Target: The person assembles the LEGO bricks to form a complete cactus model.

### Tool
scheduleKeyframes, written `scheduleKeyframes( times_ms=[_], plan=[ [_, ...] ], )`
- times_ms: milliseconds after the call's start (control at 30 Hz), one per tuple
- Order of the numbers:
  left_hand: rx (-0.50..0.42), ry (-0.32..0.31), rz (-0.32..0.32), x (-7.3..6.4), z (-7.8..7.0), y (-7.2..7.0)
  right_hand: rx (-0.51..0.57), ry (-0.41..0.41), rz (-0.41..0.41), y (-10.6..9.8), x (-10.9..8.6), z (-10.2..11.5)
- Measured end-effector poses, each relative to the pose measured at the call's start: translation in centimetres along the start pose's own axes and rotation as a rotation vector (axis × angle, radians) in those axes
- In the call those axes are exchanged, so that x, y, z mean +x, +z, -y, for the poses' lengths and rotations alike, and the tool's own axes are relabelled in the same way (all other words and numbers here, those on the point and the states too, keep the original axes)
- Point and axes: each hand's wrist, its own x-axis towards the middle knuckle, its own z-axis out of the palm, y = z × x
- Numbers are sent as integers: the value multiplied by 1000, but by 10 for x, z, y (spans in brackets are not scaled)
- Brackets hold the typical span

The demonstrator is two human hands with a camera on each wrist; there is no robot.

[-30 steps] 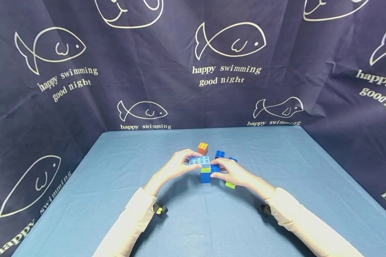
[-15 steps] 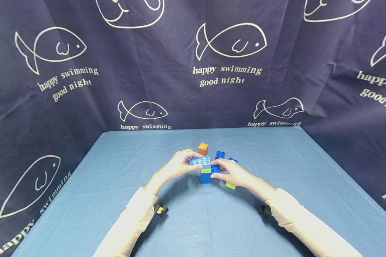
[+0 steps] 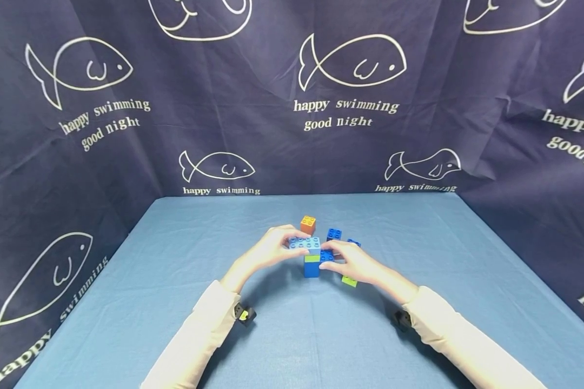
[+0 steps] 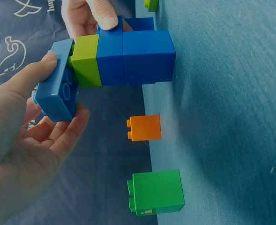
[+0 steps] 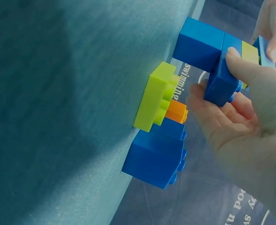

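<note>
A small stack of toy building bricks stands mid-table. My left hand (image 3: 271,249) pinches the light blue brick (image 4: 56,89) at the top, thumb on one side and fingers on the other. This brick sits right at the studs of a lime brick (image 4: 85,62) and sticks out to the left. Under the lime piece a dark blue brick (image 5: 225,77) juts out to the right, and my right hand (image 3: 354,263) grips that end between thumb and fingers. Another blue brick (image 4: 149,56) forms the base.
Behind the stack stands an orange brick (image 3: 308,224); a green brick (image 4: 157,192) shows in the left wrist view. Loose blue bricks (image 5: 154,157) and a lime brick (image 5: 156,97) lie at the right. Dark printed cloth (image 3: 282,146) hangs around the blue-covered table (image 3: 292,346).
The light blue brick and my left hand have shifted very slightly right over the stack. My right hand keeps its hold, nearly unmoved.
</note>
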Motion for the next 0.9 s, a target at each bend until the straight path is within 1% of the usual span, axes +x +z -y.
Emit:
scheduleKeyframes(
  times_ms=[300,600,800,900],
  plan=[
    [20,7,4,0,-2,-1,-18,-2,-4,0,1,0],
    [50,13,12,-1,-1,0,-3,-12,-7,2,0,0],
    [62,31,15,2,-3,-2,-17,-11,-22,1,2,0],
    [65,27,23,3,-4,-3,-24,-10,-21,1,2,0]
  ],
)
